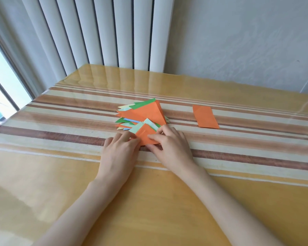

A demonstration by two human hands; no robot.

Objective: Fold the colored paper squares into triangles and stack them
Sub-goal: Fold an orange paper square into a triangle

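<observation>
Your left hand and right hand sit close together. Both pinch the small orange folded paper sheet, which lies flat on the striped, clear-covered worktop between their fingertips. Just beyond the hands, touching that sheet's far edge, spreads the loose pile of orange, green and pale folded paper triangles. Well off past your right hand lies a separate orange paper rectangle. Risks: the glossy cover may let the sheet slide under uneven pressure, skewing the crease. The fanned pile may scatter if your knuckles nudge it while stacking.
</observation>
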